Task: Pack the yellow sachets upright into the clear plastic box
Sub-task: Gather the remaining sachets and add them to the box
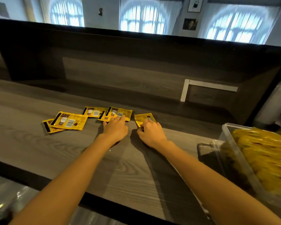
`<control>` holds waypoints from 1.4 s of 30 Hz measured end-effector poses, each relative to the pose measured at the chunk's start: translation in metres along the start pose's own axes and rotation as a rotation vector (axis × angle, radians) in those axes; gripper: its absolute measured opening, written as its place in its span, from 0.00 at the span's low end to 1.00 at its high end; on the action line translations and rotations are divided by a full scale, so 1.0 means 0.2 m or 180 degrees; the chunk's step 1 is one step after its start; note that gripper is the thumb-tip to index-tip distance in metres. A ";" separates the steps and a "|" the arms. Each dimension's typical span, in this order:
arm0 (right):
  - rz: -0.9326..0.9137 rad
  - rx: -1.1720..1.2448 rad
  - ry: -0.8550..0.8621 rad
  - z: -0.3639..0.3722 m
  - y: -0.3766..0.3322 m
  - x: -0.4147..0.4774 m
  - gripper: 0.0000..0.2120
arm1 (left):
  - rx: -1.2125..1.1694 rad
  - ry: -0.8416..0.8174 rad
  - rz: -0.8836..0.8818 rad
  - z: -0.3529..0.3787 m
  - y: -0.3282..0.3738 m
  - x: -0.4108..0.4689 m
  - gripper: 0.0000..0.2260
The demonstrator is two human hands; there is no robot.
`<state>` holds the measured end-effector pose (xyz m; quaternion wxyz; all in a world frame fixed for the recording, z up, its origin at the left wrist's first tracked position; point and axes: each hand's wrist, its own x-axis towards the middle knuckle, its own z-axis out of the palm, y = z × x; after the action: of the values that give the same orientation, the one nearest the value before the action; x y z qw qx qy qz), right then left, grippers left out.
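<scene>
Pressing: left hand (115, 128) fingers straight on sachet pile (114, 113) | right hand (150, 133) pinches single sachet (143, 118)

A long grey wood-grain counter (39, 143) carried everything. Toward its back, yellow sachets lay flat and label-up. There was an overlapping pair (68, 121) at the left and a loose cluster (94, 112) in the middle. A single sachet (143, 117) lay just right of the cluster, apart from it. At the right end stood the clear plastic box (229, 135), filled with packed sachets (266, 151). A dark flat object (204, 153), too blurred to identify, lay against the box's left side.
</scene>
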<state>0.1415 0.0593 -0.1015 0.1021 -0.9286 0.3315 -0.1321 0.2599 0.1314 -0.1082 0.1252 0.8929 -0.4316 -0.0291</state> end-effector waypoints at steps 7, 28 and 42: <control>0.0384 0.0118 0.0599 -0.07 0.11 -0.20 0.17 | 0.0306 0.0135 0.0663 -0.01 0.09 -0.21 0.23; -0.0183 -0.1319 -0.0111 -0.29 0.17 -0.50 0.13 | 0.1624 0.0453 0.1126 -0.01 0.32 -0.49 0.13; 0.0377 0.0455 0.1317 -0.65 0.15 -0.54 0.09 | -0.1108 0.1687 0.0740 -0.27 0.57 -0.56 0.10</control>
<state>0.0020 0.0920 -0.0059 0.1050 -0.8510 0.3891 -0.3367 0.1120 0.1608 -0.0331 0.3861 0.7794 -0.4715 0.1453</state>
